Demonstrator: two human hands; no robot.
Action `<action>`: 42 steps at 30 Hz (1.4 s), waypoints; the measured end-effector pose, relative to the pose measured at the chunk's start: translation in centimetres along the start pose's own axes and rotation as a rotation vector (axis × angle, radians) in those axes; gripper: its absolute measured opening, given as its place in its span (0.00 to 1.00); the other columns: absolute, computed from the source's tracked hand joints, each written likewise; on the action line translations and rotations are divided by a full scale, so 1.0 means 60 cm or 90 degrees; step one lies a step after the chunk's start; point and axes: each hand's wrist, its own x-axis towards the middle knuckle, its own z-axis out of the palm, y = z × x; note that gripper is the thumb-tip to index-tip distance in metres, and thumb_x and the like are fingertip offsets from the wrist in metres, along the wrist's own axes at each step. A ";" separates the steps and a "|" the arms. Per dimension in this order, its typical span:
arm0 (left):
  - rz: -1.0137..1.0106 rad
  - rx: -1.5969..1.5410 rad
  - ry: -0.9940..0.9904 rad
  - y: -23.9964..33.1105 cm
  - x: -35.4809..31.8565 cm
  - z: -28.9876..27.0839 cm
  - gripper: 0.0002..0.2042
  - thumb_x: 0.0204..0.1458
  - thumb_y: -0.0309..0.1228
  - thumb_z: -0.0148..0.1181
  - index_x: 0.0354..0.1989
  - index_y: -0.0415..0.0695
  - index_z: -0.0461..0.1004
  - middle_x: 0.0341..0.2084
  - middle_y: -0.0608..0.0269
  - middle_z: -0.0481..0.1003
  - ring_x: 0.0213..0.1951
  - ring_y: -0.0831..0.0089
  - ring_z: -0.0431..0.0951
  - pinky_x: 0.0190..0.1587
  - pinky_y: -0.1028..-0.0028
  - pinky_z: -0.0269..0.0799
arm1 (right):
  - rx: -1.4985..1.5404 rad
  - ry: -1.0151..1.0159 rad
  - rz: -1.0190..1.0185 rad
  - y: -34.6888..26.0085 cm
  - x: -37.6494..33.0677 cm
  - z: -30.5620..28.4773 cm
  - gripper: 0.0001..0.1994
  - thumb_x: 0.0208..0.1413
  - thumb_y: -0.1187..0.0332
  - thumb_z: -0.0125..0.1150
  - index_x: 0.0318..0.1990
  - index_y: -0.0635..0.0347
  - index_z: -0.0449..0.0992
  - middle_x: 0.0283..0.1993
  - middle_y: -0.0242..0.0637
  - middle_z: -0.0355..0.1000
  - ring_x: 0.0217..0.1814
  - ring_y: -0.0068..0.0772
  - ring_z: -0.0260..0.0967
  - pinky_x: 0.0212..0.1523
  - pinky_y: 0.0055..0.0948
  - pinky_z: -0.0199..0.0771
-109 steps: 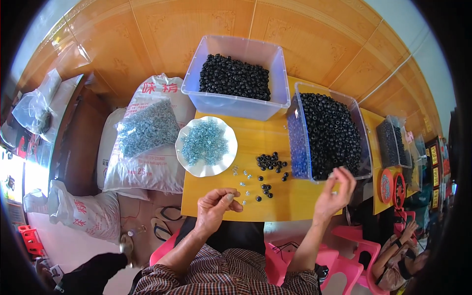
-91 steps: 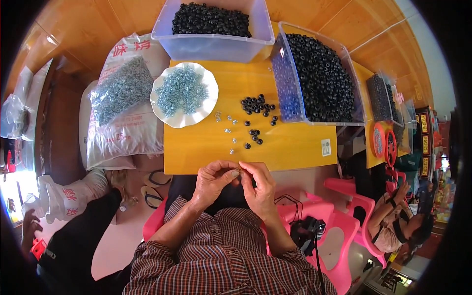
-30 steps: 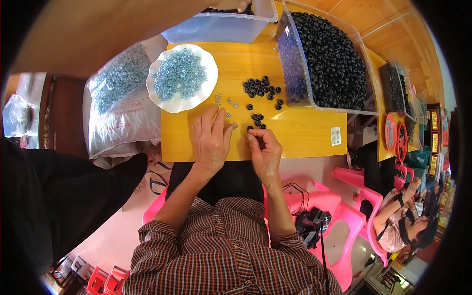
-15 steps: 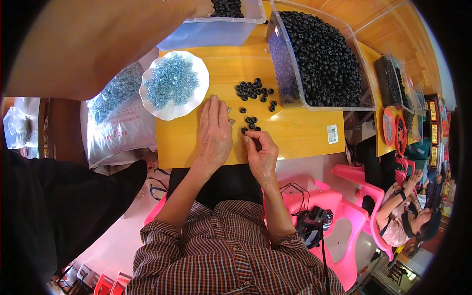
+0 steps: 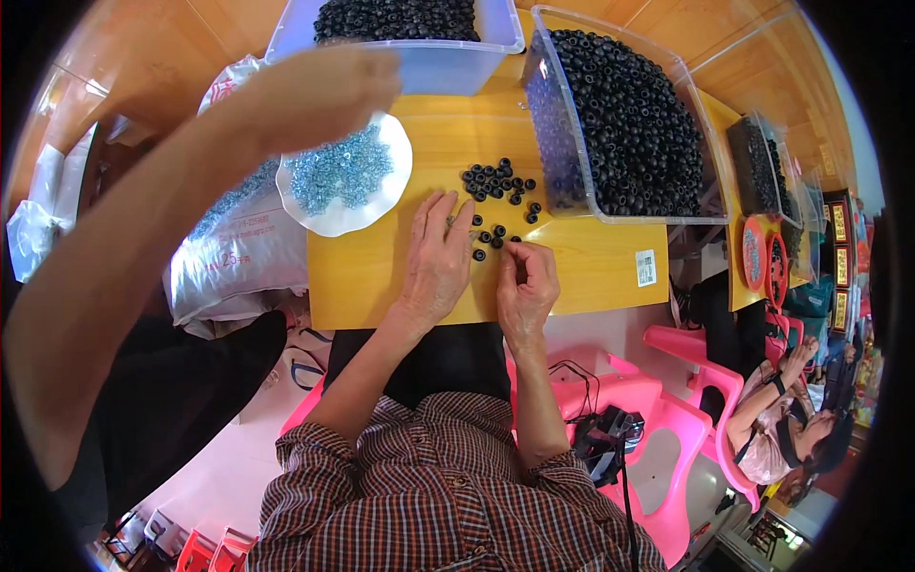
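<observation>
My left hand (image 5: 437, 265) lies palm down on the yellow table (image 5: 362, 286), its fingers stretched forward and nothing visible in them. Beside its fingertips sit several loose black beads (image 5: 498, 243), round with wide holes. My right hand (image 5: 528, 297) is closed in a pinch, thumb against bent forefinger. One black bead (image 5: 516, 239) shows right at its fingertips; whether the fingers grip it or anything else is hidden. Farther off, a bigger group of black beads (image 5: 496, 181) is scattered on the table. A white scalloped plate (image 5: 400, 181) of clear bluish beads (image 5: 343, 176) stands left of my left hand.
A clear bin (image 5: 596, 205) full of black beads stands at the right, another bin (image 5: 457, 71) at the back. Another person's arm (image 5: 238, 124) reaches over the plate from the left. White sacks (image 5: 233, 272) stand left of the table; a pink chair (image 5: 658, 429) is at the right.
My right hand has shifted right, away from the nearest beads, still pinched. My left hand has slid a little right. The other person's arm has drawn back from the far bin toward the plate.
</observation>
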 end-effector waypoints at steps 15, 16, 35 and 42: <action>-0.010 0.007 0.032 -0.010 -0.022 -0.001 0.14 0.42 0.17 0.58 0.41 0.30 0.73 0.47 0.45 0.68 0.54 0.49 0.67 0.56 0.59 0.65 | -0.237 -0.103 -0.304 0.000 0.051 0.017 0.12 0.48 0.76 0.61 0.43 0.60 0.77 0.47 0.38 0.71 0.55 0.47 0.65 0.56 0.43 0.63; -0.008 0.009 0.035 -0.010 -0.024 -0.002 0.14 0.42 0.17 0.58 0.41 0.30 0.73 0.47 0.45 0.68 0.53 0.49 0.67 0.55 0.59 0.65 | -0.237 -0.103 -0.305 0.005 0.054 0.017 0.12 0.48 0.76 0.61 0.43 0.60 0.77 0.47 0.38 0.71 0.55 0.47 0.65 0.56 0.43 0.63; -0.027 -0.009 0.061 -0.011 -0.028 0.001 0.13 0.47 0.19 0.58 0.42 0.30 0.72 0.47 0.46 0.68 0.52 0.50 0.68 0.55 0.60 0.66 | -0.255 -0.101 -0.388 -0.001 0.146 0.081 0.12 0.50 0.72 0.62 0.43 0.58 0.74 0.48 0.37 0.69 0.54 0.44 0.65 0.57 0.46 0.61; -0.033 -0.021 0.067 -0.012 -0.026 -0.003 0.12 0.46 0.19 0.59 0.40 0.30 0.73 0.47 0.46 0.68 0.52 0.50 0.67 0.55 0.60 0.65 | -0.292 -0.118 -0.338 0.025 0.145 0.056 0.10 0.50 0.72 0.60 0.41 0.60 0.74 0.46 0.38 0.69 0.52 0.44 0.65 0.57 0.45 0.61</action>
